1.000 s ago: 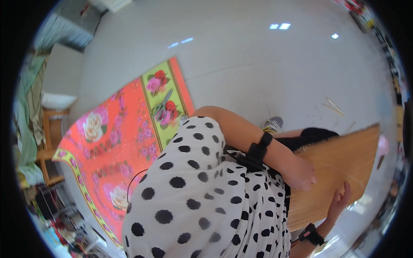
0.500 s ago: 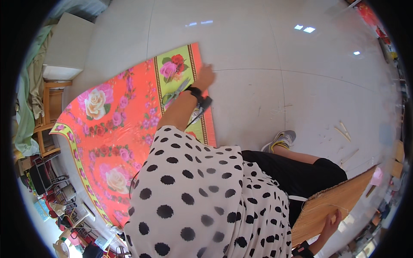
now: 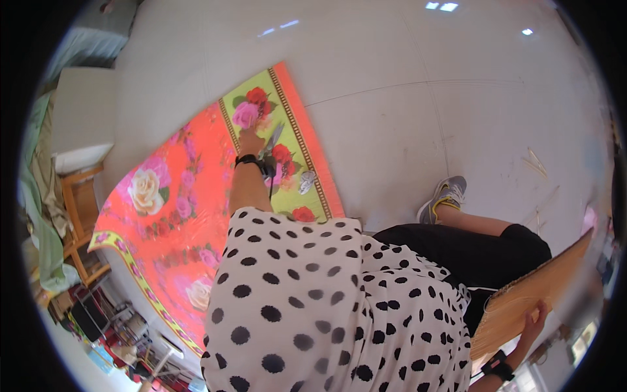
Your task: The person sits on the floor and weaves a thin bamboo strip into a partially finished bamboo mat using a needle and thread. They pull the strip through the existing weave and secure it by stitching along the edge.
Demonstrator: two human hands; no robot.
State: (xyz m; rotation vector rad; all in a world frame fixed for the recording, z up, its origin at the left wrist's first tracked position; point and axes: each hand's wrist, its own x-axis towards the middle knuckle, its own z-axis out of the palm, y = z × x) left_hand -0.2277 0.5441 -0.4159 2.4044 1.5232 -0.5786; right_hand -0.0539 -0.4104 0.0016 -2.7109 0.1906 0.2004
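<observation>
A coral-red floral sheet (image 3: 171,228) with a yellow-green border lies spread on the floor to the left. My left hand (image 3: 250,141) is down on it, beside the printed pink rose at the border; its fingers look bent, but blur hides whether they hold anything. Right beside that hand lies a pair of scissors (image 3: 277,136), blades pointing away, handles mostly hidden by my wrist. Closer to me on the border is a small whitish crumpled item (image 3: 306,182). At the lower right, my right hand (image 3: 535,318) grips the edge of a tilted brown board (image 3: 516,320) beside my leg.
My shoe (image 3: 445,199) and bent leg are on the tiled floor right of the sheet. Thin pale strips (image 3: 535,162) lie beyond. A white cabinet (image 3: 83,111), wooden frames (image 3: 83,209) and stacked chairs (image 3: 95,313) line the left side.
My left hand has moved left from the sheet's outer coral edge, past the scissors, to the printed rose. My right hand stays at the board. The view has shifted slightly.
</observation>
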